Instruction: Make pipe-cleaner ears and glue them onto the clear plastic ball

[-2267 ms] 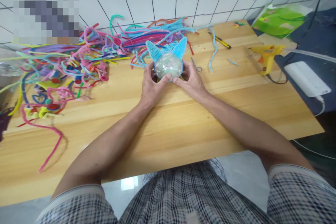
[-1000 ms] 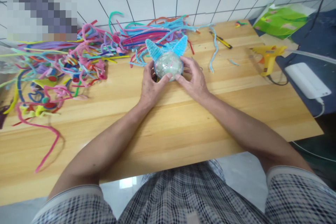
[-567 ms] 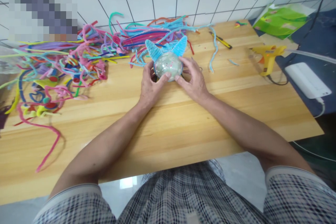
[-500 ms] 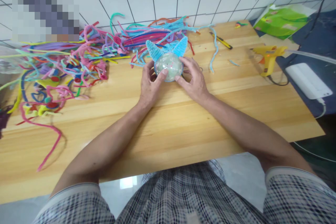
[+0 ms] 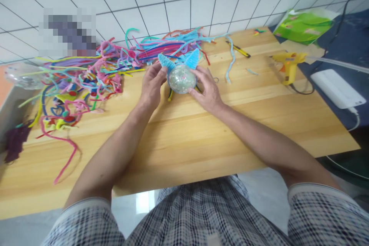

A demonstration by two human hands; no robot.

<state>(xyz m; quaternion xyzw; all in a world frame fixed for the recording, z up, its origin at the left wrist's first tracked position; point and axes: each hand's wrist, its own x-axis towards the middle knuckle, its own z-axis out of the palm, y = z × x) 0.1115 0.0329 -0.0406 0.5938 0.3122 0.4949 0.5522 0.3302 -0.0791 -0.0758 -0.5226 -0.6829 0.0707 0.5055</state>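
A clear round ball (image 5: 182,79) with glittery specks inside sits between my hands at the middle of the table. It has a blue rim and two pointed blue pipe-cleaner ears (image 5: 191,59) on top. My left hand (image 5: 152,87) has its thumb and fingers closed at the ball's upper left, by the base of the left ear. From the right side, my right hand (image 5: 209,90) grips the ball, thumb on the front and fingers along the edge. A yellow and dark piece (image 5: 170,95) pokes out under the ball; its kind is unclear.
Tangled pipe cleaners (image 5: 86,80) cover the left and back of the wooden table (image 5: 184,150). Toward the back right lie a yellow utility knife (image 5: 240,50) and a light-blue pipe cleaner (image 5: 231,59). A yellow glue gun (image 5: 290,67) and a white power bank (image 5: 338,88) are farther right.
My left thumb has left the ball's front, and that hand has shifted to the upper left edge by the ear. My right hand keeps its grip. The view has tilted slightly.
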